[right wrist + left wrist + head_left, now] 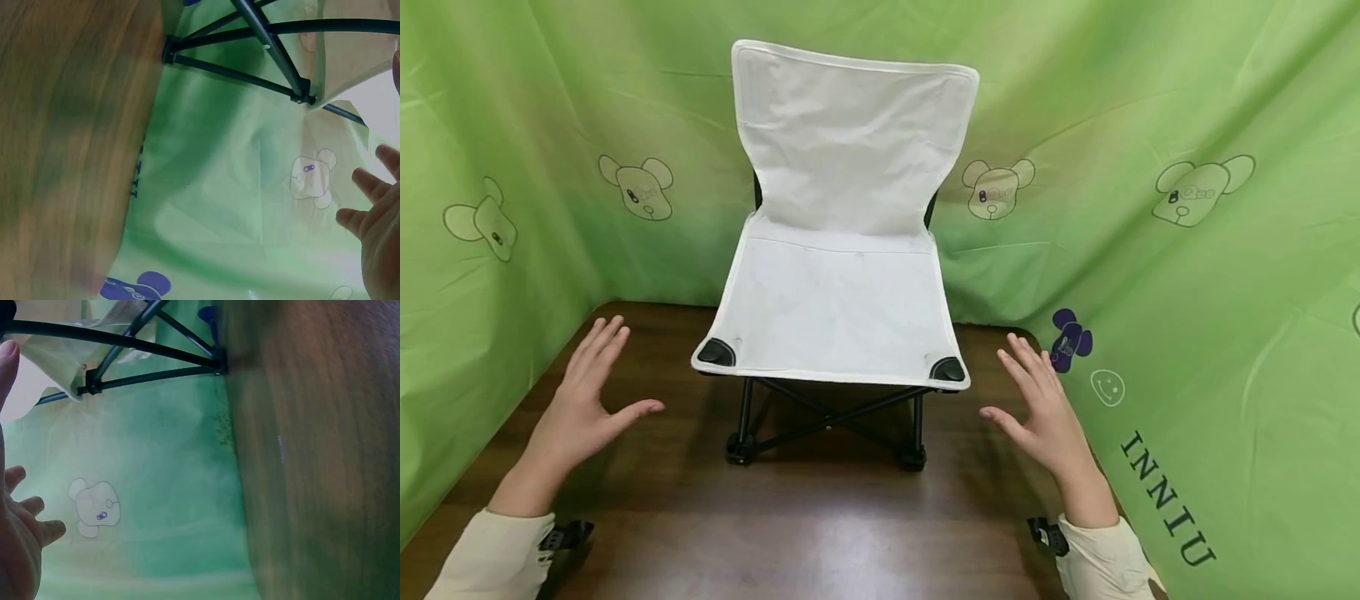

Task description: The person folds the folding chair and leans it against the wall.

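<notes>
Left hand point(578, 414) over table point(775, 533), by left edge; right hand point(1047, 418) by right edge; both splayed apart; white chair point(842, 304) toward back edge.

2 long sleeves of plain, pale cream cloth clothe the arms: the left sleeve point(493, 554) towards the desk's point(820, 533) left edge, the right sleeve point(1105, 558) over its right edge. The 2 cuffs end neatly at the wrists, and the fabric is softly creased, with small puckers beside the left fastening. At the wrists are 2 black fittings, the left band point(567, 535) and the right band point(1048, 536), each with a blocky end jutting towards the middle of the desk; their finer detail is too small to tell. Beyond the cuffs, the left hand point(578, 408) and right hand point(1047, 417) are bare.
</notes>
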Demonstrator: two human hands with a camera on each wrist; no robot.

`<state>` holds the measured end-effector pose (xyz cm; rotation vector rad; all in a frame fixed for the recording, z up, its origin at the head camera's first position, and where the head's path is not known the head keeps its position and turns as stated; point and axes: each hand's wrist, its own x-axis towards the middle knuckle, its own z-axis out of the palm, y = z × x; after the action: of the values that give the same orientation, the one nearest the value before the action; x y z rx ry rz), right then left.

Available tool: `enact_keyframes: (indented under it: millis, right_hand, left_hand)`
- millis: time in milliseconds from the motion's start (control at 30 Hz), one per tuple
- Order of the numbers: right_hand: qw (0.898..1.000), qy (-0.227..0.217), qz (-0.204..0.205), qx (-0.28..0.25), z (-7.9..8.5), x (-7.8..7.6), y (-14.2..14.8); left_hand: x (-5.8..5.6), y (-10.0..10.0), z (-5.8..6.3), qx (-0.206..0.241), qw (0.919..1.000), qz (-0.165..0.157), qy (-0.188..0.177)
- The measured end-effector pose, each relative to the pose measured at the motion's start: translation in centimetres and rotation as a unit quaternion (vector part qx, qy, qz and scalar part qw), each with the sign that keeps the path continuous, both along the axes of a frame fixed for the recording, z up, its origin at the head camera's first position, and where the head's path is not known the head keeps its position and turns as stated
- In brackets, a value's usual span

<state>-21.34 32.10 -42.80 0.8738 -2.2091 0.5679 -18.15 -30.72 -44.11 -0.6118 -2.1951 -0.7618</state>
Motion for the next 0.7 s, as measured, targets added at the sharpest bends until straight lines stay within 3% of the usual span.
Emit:
enact_keyframes:
  millis: [167,400,700]
  right_hand:
    - [0.997,0.046,0.056,-0.03,0.5,0.1,-0.6]
    - [0.989,0.078,0.112,-0.049,1.9,0.4,-2.0]
    - [0.981,0.1,0.154,-0.054,3.4,1.1,-3.9]
  left_hand:
    - [0.0,0.9,0.8,0.024,0.9976,-0.024,0.06]
    - [0.5,3.9,3.0,0.049,0.984,-0.079,0.152]
    - [0.9,6.2,4.6,0.063,0.9725,-0.132,0.181]
